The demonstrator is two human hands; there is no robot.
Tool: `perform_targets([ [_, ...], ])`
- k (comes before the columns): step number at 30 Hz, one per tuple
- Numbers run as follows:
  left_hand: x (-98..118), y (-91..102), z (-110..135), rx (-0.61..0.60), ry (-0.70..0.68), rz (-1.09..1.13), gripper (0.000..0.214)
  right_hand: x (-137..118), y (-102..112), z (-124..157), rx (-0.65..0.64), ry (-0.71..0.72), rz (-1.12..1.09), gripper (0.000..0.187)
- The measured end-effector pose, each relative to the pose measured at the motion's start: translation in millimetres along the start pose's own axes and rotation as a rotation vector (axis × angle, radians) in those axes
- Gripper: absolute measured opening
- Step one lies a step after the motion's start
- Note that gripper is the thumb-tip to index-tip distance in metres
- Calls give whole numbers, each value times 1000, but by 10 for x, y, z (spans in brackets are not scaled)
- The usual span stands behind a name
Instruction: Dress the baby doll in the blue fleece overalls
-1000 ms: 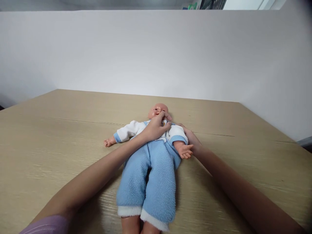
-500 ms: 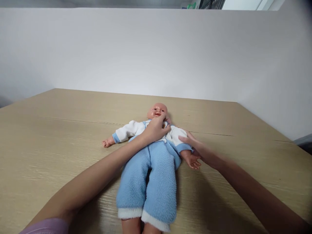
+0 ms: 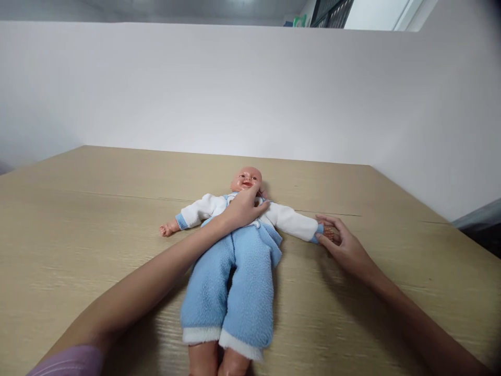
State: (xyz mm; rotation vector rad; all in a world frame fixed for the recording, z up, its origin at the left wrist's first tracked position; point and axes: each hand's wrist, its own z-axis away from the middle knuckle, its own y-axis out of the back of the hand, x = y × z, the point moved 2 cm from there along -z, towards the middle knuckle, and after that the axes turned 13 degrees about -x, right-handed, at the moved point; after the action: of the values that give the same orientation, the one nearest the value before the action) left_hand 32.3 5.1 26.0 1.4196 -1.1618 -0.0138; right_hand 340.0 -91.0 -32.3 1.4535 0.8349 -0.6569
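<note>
A baby doll (image 3: pixel 250 277) lies on its back in a white and blue fleece outfit, its head away from me. My left hand (image 3: pixel 245 208) grips the doll at the chest and shoulder near the neck; its fingertips are partly hidden. Out to the right, the doll's white sleeve (image 3: pixel 293 221) is stretched nearly straight. My right hand (image 3: pixel 342 243) pinches the blue cuff (image 3: pixel 318 231) of that sleeve between thumb and fingers. Inside the cuff the doll's small hand (image 3: pixel 329 233) shows only in part. The other doll arm (image 3: pixel 169 227) lies out to the left, its hand bare.
The doll lies on a wide wooden table (image 3: pixel 97 219) with a thin seam running across it. Behind the table's far edge stands a plain white partition (image 3: pixel 219 89). A dark object (image 3: pixel 483 230) is beyond the right edge.
My right hand has moved right and onto the cuff. The sleeve on that side has gone from bent downward to stretched outward, covering more of the doll's hand. My left hand keeps its hold.
</note>
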Motion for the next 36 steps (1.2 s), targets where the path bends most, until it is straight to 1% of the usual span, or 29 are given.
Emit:
perform_targets([
  [2, 60, 63, 29, 7, -38, -100, 13, -35, -44, 48, 89, 46, 191, 54],
  [5, 219, 195, 96, 6, -167, -263, 15, -241, -96, 177, 265, 196, 513, 51],
  [6, 275, 232, 118, -20, -206, -300, 17, -335, -128, 227, 297, 255, 561, 50],
  [7, 326, 258, 136, -65, -238, -322, 20, -433, -174, 274, 301, 313, 567, 47],
  [8, 367, 273, 150, -122, -264, -330, 21, -529, -237, 314, 270, 366, 531, 43],
  [9, 397, 277, 160, -177, -282, -328, 21, -618, -315, 341, 203, 404, 453, 39],
  [10, 416, 273, 165, -220, -293, -324, 20, -693, -407, 354, 103, 415, 340, 36],
  [11, 424, 261, 166, -246, -298, -322, 19, -752, -508, 350, -5, 394, 208, 35],
  [13, 416, 228, 161, -259, -294, -326, 17, -815, -700, 294, -189, 278, -58, 37],
  [15, 398, 193, 157, -255, -284, -330, 18, -824, -833, 182, -303, 165, -251, 40],
  [16, 392, 177, 159, -267, -283, -328, 20, -818, -867, 111, -343, 138, -305, 40],
  [18, 391, 152, 171, -311, -289, -320, 25, -794, -873, -34, -423, 133, -366, 38],
  [20, 403, 133, 190, -364, -298, -314, 27, -760, -835, -149, -505, 139, -397, 39],
  [22, 422, 114, 204, -414, -312, -298, 25, -724, -797, -213, -549, 107, -432, 43],
  [23, 432, 105, 207, -431, -312, -285, 24, -709, -787, -228, -547, 76, -471, 43],
  [25, 446, 88, 200, -440, -274, -240, 26, -696, -794, -236, -497, 27, -604, 41],
  [27, 446, 75, 181, -407, -184, -164, 29, -704, -830, -232, -437, 13, -756, 38],
  [28, 440, 68, 171, -379, -138, -119, 31, -708, -852, -227, -406, 17, -802, 37],
  [29, 432, 60, 162, -350, -101, -77, 32, -710, -871, -220, -384, 26, -802, 36],
  [30, 422, 50, 155, -322, -77, -44, 32, -707, -884, -208, -362, 41, -757, 35],
  [32, 392, 24, 147, -275, -52, -3, 29, -686, -873, -167, -287, 89, -561, 35],
  [34, 356, -4, 144, -250, -45, 22, 23, -661, -798, -106, -156, 183, -240, 33],
  [36, 325, -26, 142, -238, -64, 72, 16, -644, -671, -48, 15, 314, 108, 27],
])
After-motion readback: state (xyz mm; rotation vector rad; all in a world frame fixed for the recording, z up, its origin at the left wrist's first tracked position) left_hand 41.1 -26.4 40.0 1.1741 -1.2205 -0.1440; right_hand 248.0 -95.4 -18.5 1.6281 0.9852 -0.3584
